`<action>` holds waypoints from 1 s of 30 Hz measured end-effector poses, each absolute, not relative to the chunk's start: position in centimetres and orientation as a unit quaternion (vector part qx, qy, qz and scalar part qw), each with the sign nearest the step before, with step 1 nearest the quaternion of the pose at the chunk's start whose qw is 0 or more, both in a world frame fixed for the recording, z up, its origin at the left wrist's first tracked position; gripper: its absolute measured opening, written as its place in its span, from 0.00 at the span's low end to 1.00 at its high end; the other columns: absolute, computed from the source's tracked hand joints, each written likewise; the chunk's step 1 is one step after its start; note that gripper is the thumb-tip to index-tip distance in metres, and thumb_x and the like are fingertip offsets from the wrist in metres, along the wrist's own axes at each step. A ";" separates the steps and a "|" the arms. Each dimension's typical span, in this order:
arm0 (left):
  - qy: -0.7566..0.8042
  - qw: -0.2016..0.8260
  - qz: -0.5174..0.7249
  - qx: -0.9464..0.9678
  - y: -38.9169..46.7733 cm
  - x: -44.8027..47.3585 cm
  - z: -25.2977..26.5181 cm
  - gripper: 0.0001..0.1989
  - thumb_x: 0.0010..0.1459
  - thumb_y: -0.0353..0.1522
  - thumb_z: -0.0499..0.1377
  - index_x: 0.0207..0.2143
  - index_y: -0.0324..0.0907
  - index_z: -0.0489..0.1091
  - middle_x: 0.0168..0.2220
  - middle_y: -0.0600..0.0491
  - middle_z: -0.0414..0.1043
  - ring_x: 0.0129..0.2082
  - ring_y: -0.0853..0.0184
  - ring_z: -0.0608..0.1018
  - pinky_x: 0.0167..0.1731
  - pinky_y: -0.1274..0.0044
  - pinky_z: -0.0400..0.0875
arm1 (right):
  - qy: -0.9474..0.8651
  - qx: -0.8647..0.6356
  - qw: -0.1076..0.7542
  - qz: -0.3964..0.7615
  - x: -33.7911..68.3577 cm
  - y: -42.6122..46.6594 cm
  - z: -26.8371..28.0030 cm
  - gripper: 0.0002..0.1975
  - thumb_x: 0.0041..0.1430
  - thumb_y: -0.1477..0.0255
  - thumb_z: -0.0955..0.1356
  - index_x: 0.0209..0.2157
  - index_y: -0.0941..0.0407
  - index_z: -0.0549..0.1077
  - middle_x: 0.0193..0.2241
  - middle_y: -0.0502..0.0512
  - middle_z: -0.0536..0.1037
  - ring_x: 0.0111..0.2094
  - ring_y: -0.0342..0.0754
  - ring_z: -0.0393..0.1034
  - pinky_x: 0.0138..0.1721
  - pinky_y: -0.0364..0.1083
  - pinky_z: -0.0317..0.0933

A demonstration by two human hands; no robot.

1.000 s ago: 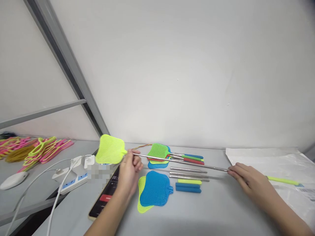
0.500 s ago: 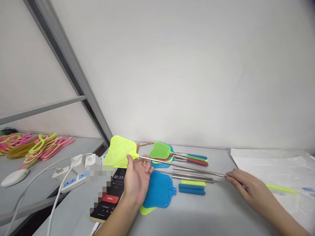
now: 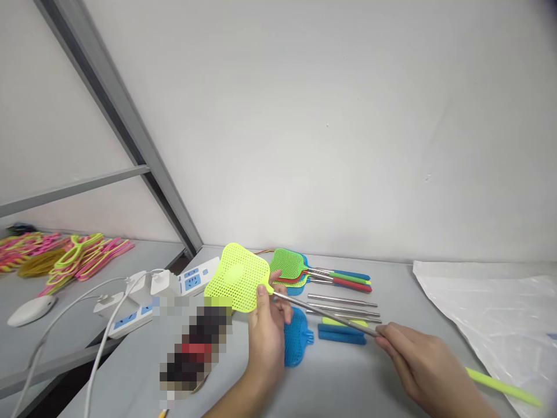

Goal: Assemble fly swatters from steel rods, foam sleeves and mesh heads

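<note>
A yellow fly swatter [image 3: 238, 278] with a thin metal telescopic rod [image 3: 322, 309] is held between both my hands. My left hand [image 3: 267, 331] pinches the neck below the mesh head, thumb on top. My right hand [image 3: 420, 357] closes round the far end of the rod; a yellow grip [image 3: 505, 386] sticks out behind that wrist. Under the rod lie loose metal rods [image 3: 343, 300], blue grip sleeves [image 3: 342, 334] and a partly covered yellow sleeve [image 3: 354, 321]. A loose blue swatter head [image 3: 296, 337] is partly hidden by my left hand.
Several finished-looking swatters [image 3: 289, 264] lie stacked near the wall. A clear plastic bag [image 3: 491, 307] spreads at the right. To the left are a blurred-out phone [image 3: 195, 348], a power strip [image 3: 194, 278] with chargers and cables, a white mouse [image 3: 31, 310] and pink-yellow cords [image 3: 87, 255].
The swatter head and my left hand have moved right. My right hand has come left and lower, and the rod showing between my hands is shorter.
</note>
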State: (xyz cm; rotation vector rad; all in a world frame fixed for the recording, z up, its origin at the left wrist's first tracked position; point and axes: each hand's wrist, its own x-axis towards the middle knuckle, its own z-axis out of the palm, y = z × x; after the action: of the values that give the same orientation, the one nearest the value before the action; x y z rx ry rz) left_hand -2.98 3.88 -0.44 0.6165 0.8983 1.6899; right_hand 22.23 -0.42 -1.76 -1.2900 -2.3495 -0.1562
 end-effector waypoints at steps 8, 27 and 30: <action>0.366 0.534 0.716 0.262 4.7 -3.2 -0.1 0.18 0.62 0.45 0.54 0.46 0.43 0.70 0.29 0.55 0.67 0.19 0.75 0.63 0.19 0.83 0.61 | -0.822 -0.513 0.230 -0.090 20.7 -1.2 -0.8 0.14 0.68 0.68 0.56 0.30 0.51 0.67 0.20 0.49 0.72 0.19 0.45 0.69 0.20 0.44 0.53; 0.387 0.430 0.797 0.173 7.5 -5.9 5.0 0.11 0.64 0.34 0.53 0.46 0.39 0.66 0.43 0.42 0.77 0.33 0.63 0.82 0.39 0.68 0.75 | -0.826 -0.520 0.215 0.007 23.9 -3.9 1.8 0.10 0.67 0.67 0.58 0.38 0.46 0.71 0.24 0.49 0.79 0.17 0.49 0.71 0.16 0.45 0.54; 0.397 0.451 0.775 0.194 5.5 -2.7 4.1 0.11 0.62 0.34 0.56 0.43 0.37 0.70 0.41 0.42 0.78 0.34 0.62 0.82 0.38 0.70 0.75 | -0.830 -0.513 0.220 -0.010 23.3 -4.6 2.2 0.10 0.66 0.67 0.59 0.40 0.47 0.71 0.26 0.50 0.80 0.19 0.50 0.73 0.17 0.45 0.56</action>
State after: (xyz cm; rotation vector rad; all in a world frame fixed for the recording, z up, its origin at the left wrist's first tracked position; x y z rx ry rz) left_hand -2.65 5.52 4.13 0.4787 0.9822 1.9161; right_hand 23.30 -4.55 2.17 -1.4191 -2.2953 -0.0287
